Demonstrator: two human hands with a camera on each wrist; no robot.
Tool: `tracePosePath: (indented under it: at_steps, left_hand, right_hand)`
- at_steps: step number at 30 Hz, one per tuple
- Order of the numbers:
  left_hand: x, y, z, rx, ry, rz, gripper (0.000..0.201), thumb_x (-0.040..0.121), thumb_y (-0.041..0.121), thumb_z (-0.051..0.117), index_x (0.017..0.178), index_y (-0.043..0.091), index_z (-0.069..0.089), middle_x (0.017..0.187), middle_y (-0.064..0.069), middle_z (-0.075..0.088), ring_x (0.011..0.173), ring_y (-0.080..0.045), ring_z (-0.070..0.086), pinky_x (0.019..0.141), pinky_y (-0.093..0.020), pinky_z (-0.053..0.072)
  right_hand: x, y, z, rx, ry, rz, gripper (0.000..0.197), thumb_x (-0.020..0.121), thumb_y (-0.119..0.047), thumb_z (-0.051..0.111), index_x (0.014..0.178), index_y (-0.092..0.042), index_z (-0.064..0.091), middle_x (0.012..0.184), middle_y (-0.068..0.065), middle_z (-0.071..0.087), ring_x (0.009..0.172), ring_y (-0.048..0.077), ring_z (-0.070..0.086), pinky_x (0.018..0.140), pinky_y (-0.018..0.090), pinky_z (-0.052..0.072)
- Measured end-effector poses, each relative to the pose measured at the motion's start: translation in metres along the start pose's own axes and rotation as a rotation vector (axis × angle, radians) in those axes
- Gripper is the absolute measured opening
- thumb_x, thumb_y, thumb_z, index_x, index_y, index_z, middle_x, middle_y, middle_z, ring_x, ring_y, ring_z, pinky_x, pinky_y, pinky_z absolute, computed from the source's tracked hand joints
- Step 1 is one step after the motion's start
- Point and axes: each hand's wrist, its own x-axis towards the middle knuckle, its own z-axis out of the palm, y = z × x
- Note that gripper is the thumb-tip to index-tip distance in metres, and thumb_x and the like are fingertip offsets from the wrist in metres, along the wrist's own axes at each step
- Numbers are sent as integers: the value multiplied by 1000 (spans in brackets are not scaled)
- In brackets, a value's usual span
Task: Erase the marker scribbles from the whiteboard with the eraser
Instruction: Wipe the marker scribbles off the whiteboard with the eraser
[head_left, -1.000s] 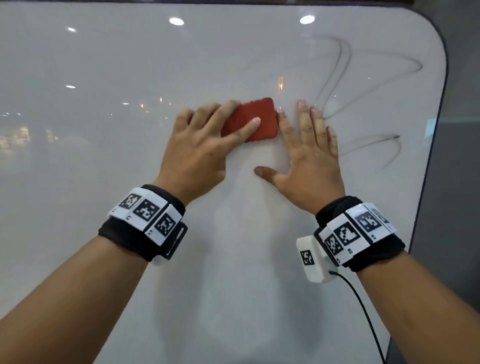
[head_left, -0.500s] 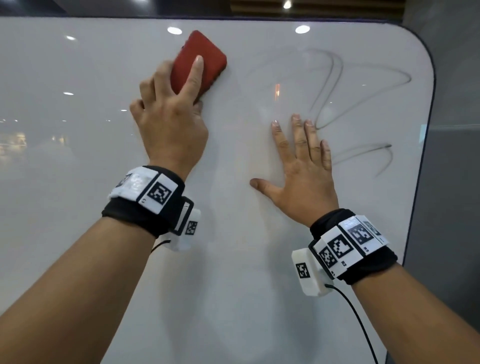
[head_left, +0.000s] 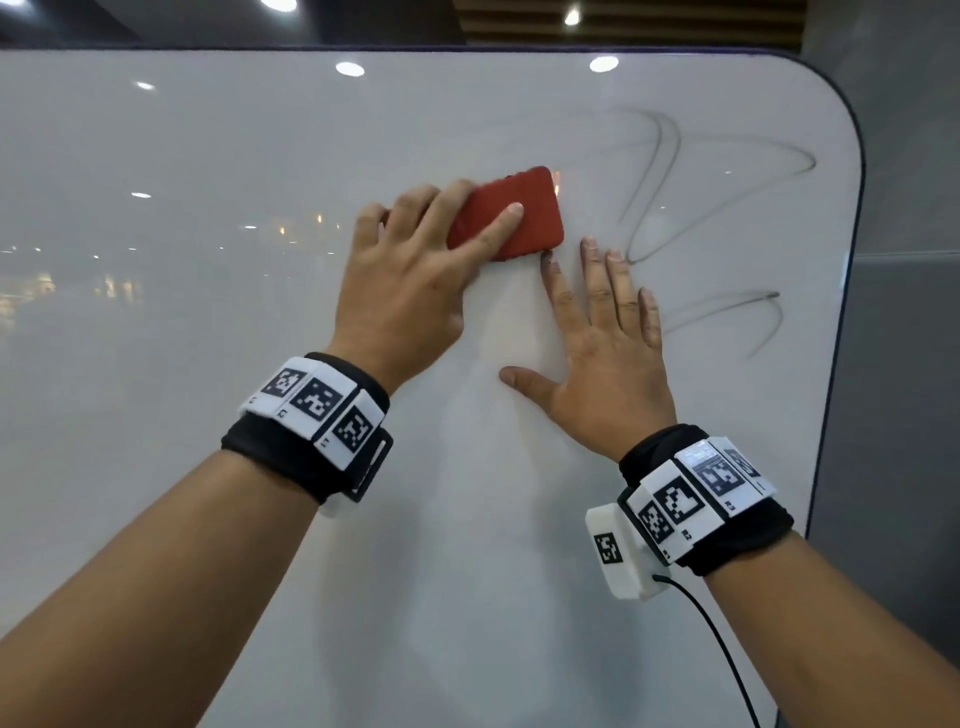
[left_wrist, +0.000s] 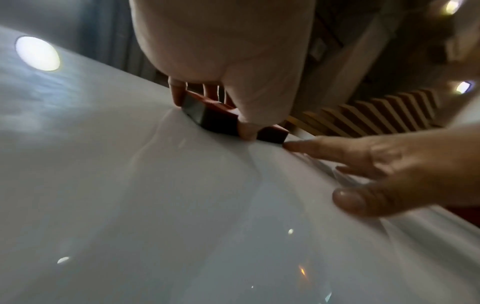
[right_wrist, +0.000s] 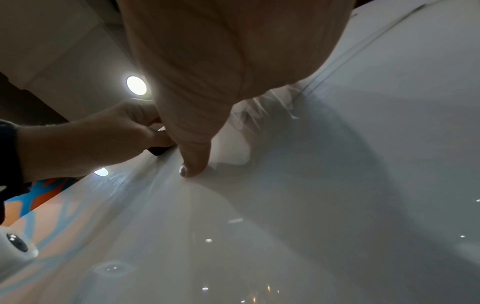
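Note:
A red eraser (head_left: 524, 210) lies flat against the whiteboard (head_left: 208, 291), and my left hand (head_left: 415, 280) grips it with fingers across its back and thumb on its lower edge. In the left wrist view the eraser (left_wrist: 221, 119) shows its dark felt face on the board under my fingers. My right hand (head_left: 605, 338) presses flat on the board just below and right of the eraser, fingers straight. Grey marker scribbles (head_left: 670, 171) loop at the upper right, with a lower stroke (head_left: 753, 312) beside my right hand.
The whiteboard's rounded right edge (head_left: 852, 249) borders a grey wall (head_left: 909, 364). Ceiling lights reflect on the glossy board. A black cable (head_left: 727, 654) hangs from the right wrist unit.
My left hand has swept the eraser down and to the right from the board's upper middle, back beside my right hand's fingertips. The right hand has stayed pressed in place.

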Motion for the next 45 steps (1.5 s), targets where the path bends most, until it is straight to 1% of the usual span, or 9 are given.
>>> tracePosePath:
  at_steps: [7, 14, 19, 23, 29, 35, 39, 42, 45]
  left_hand:
    - [17, 14, 1, -101, 76, -511, 65, 91, 20, 56, 151, 34, 33, 145, -7, 41, 130, -31, 39, 103, -49, 35]
    - [9, -4, 0, 6, 79, -31, 57, 94, 21, 53, 148, 31, 40, 144, -10, 46, 126, -35, 44, 97, -51, 36]
    - [26, -2, -8, -54, 65, -437, 61, 93, 22, 53, 150, 31, 35, 145, -10, 42, 127, -36, 41, 99, -51, 36]
    - [26, 9, 2, 63, 22, 19, 58, 93, 22, 51, 149, 29, 38, 143, -11, 46, 122, -36, 46, 92, -49, 38]
    - [48, 5, -5, -68, 71, -499, 60, 94, 26, 51, 151, 30, 32, 145, -11, 41, 128, -36, 40, 99, -51, 36]
    - [36, 20, -2, -133, 3, -16, 58, 89, 18, 60, 143, 31, 48, 143, -4, 48, 126, -32, 44, 99, -49, 37]
    - [39, 14, -11, -351, -61, -40, 64, 82, 8, 70, 139, 31, 54, 143, 1, 50, 127, -28, 43, 107, -48, 35]
    - [39, 10, -15, -415, -81, -60, 75, 80, 5, 73, 147, 24, 44, 146, 1, 47, 132, -26, 38, 111, -43, 34]
    - [39, 13, -16, -420, -118, -228, 95, 83, 11, 73, 157, 22, 15, 158, -7, 24, 146, -29, 19, 120, -42, 22]
  right_hand:
    - [0, 4, -10, 2, 28, -6, 102, 75, -74, 61, 156, -36, 11, 165, 1, 5, 151, 22, 2, 119, 46, 11]
    - [22, 19, -33, 21, 72, -34, 105, 66, -73, 71, 151, -30, 28, 162, 2, 14, 149, 25, 8, 120, 48, 12]
    - [18, 19, -26, 40, 63, -26, 101, 71, -72, 67, 153, -34, 23, 164, -2, 9, 151, 21, 3, 120, 47, 10]
    - [19, 21, -22, 10, 53, -31, 100, 75, -75, 61, 155, -34, 17, 165, -2, 4, 151, 20, 0, 120, 46, 7]
    - [14, 23, -17, 14, 53, -34, 99, 78, -75, 56, 156, -35, 11, 165, -2, 3, 151, 20, -2, 120, 44, 3]
    - [11, 23, -17, 69, 89, -36, 92, 76, -69, 64, 151, -30, 29, 163, 1, 16, 150, 22, 11, 120, 46, 11]
    - [21, 19, -32, 275, 341, -24, 59, 73, -39, 81, 121, -15, 56, 141, 9, 46, 129, 26, 42, 105, 49, 39]
    - [40, 13, -41, 247, 356, -97, 46, 75, -28, 80, 112, -15, 56, 153, 10, 35, 143, 29, 30, 116, 46, 28]
    - [57, 9, -42, 248, 259, -180, 38, 78, -17, 77, 110, -15, 55, 155, 7, 37, 148, 26, 23, 121, 44, 22]
